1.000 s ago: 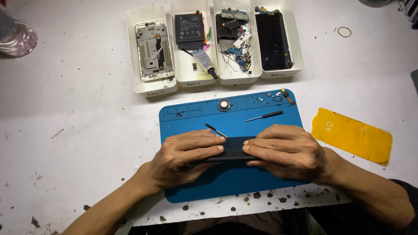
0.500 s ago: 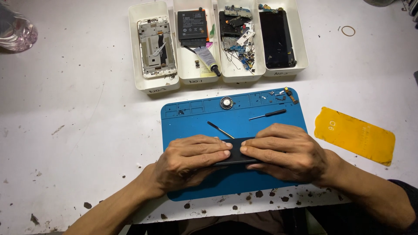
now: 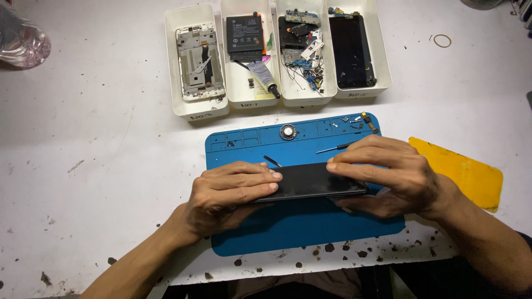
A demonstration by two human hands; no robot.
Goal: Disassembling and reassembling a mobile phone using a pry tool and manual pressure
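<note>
Holding the black phone [image 3: 313, 181] w/ both hands, you've got it just above the blue mat [image 3: 299, 221]: left hand [image 3: 233, 194] grip clamped on its left end, right hand [image 3: 388, 174] grip clamped on its right end. Behind the mat, four white trays [image 3: 191, 111] w/ parts; right of the mat, a yellow sheet [image 3: 463, 171] on the surface [image 3: 100, 166].

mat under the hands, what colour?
Blue mat, plain; clearest in the head view, below both hands holding the black phone.

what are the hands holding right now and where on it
Both hands grip a flat black phone over the blue mat: left hand at its left end, right hand at its right.
</note>
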